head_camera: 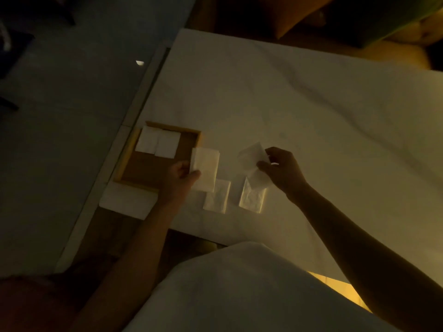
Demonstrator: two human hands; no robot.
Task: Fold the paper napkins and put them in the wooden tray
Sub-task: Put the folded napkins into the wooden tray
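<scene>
A folded napkin (205, 167) is sitting pinched between the thumb and fingers of the left hand (180, 178), sticking up past the fingers over the right edge of the wooden tray (129, 152). Two folded napkins (158, 142) are lying side by side inside the tray. The right hand (280, 168) is pinching a thin, loose napkin (254, 159). Two more napkins (217, 197) are lying flat on the white sheet (299, 104), just below the hands.
</scene>
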